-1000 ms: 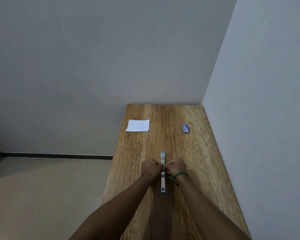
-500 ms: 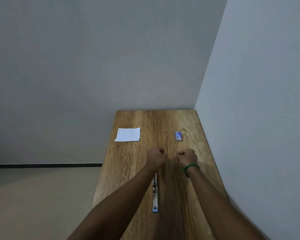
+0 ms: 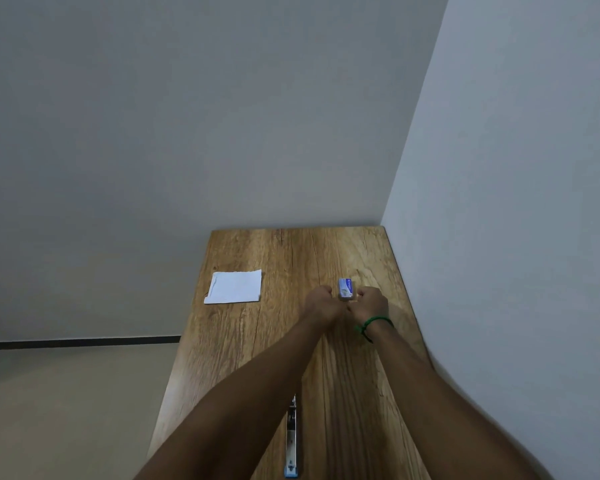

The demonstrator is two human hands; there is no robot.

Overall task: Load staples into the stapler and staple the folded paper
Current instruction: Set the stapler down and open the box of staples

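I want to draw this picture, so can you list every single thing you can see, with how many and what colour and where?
Table: one, light brown wood, in the corner against the walls.
Folded paper: one, white, far left part of the table.
Staple box: one, small, blue and white, far right part, between the two hands.
Stapler: one, silver with a blue end, opened out flat, near edge, partly hidden under the left forearm.
Wristband: one, green, on the right wrist.
Left hand: curled, at the box's left side.
Right hand: curled, at the box's right side.
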